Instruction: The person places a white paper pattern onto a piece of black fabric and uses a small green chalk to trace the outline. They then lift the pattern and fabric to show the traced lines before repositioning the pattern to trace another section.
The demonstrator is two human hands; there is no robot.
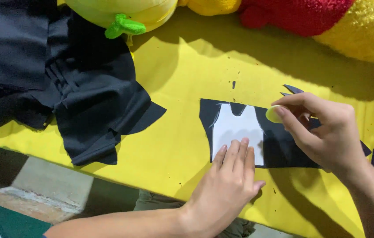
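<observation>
A white paper pattern [236,128] lies on a flat piece of black cloth [284,152], which rests on a yellow cloth-covered table [187,66]. My left hand [229,185] presses flat on the lower edge of the paper, fingers together. My right hand [323,132] hovers at the pattern's right edge and pinches a small pale yellow-green chalk disc [273,114] between thumb and forefinger, its edge touching the black cloth beside the paper.
A heap of black fabric [63,83] covers the table's left side. Stuffed toys line the back: a yellow-green one [120,11] and a red and yellow one [328,17]. Small black scraps dot the yellow cloth. Floor [41,189] shows below the table's front edge.
</observation>
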